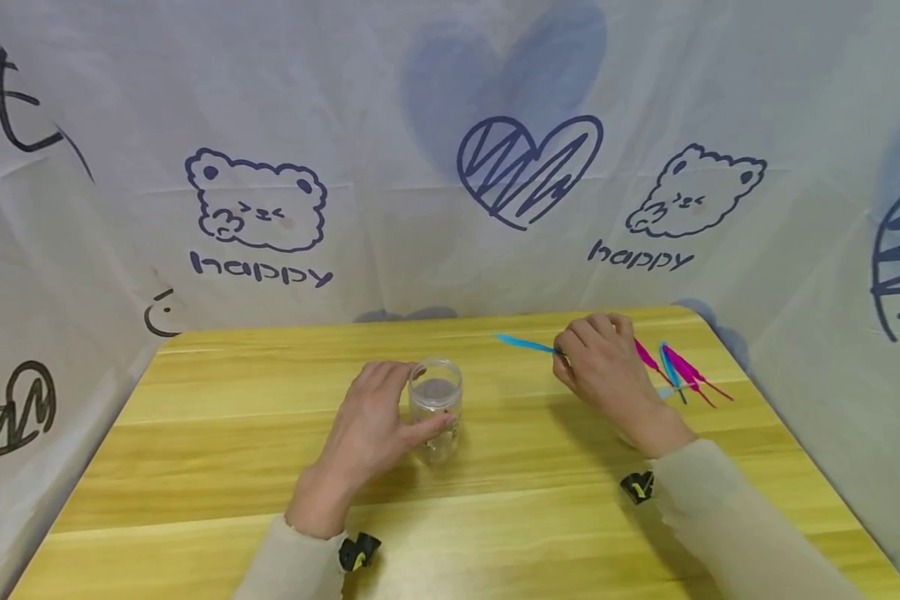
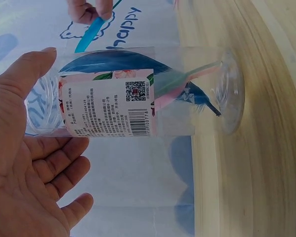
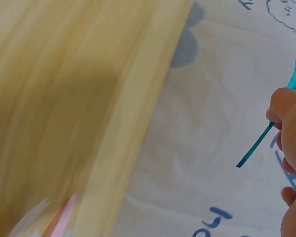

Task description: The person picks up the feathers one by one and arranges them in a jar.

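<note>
My left hand (image 1: 367, 429) holds a clear plastic jar (image 1: 437, 396) near its rim, thumb on one side and fingers on the other. The jar is upright, its open mouth facing up. A printed label (image 2: 108, 106) with a barcode is on its side. Through the wall, dark blue, green and pink shapes show in the left wrist view. To the right, my right hand (image 1: 603, 362) pinches a slim blue feather (image 1: 525, 342) between thumb and fingertips above the table. In the right wrist view, the feather's thin stem slants down past the fingers.
Several pink feathers (image 1: 678, 362) and a blue feather (image 1: 671, 365) lie at the right of the wooden table (image 1: 270, 450), partly behind my right hand. A white cloth (image 1: 390, 217) with printed bears and hearts stands around the table's far edge and sides.
</note>
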`<act>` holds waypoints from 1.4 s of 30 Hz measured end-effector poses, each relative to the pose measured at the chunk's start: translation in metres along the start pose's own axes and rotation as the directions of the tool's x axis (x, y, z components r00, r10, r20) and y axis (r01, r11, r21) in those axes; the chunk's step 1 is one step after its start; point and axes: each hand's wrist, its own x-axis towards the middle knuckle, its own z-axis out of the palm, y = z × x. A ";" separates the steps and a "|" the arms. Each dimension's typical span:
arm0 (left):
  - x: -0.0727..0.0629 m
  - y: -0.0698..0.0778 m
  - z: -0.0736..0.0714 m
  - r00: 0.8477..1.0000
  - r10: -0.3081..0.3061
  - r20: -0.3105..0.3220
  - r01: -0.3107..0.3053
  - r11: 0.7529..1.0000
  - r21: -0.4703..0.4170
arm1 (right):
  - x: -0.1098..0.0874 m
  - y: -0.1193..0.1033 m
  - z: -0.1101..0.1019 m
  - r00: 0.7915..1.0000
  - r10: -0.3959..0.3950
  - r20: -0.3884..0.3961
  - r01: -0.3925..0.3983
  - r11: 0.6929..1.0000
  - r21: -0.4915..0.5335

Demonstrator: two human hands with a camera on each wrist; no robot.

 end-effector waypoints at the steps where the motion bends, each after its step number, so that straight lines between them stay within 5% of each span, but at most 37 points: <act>1: 0.000 0.000 0.000 1.000 0.001 0.000 -0.001 1.000 0.001 | 0.003 -0.002 -0.001 1.000 0.001 -0.001 -0.001 1.000 0.006; 11: 0.000 0.002 0.001 1.000 0.013 -0.019 -0.013 1.000 0.003 | 0.040 -0.029 -0.013 0.996 -0.017 -0.093 0.025 0.997 0.079; 23: 0.001 0.003 0.000 1.000 0.002 -0.030 -0.002 1.000 -0.010 | 0.076 -0.064 -0.022 0.993 -0.037 -0.115 0.058 0.982 0.181; 31: 0.000 0.002 0.000 0.999 0.013 -0.041 -0.013 1.000 -0.012 | 0.092 -0.090 -0.026 0.989 -0.008 -0.148 0.058 0.940 0.337; 42: 0.001 0.001 -0.002 0.998 0.036 -0.046 -0.037 0.999 -0.017 | 0.101 -0.115 -0.024 0.987 -0.054 -0.151 0.113 0.905 0.410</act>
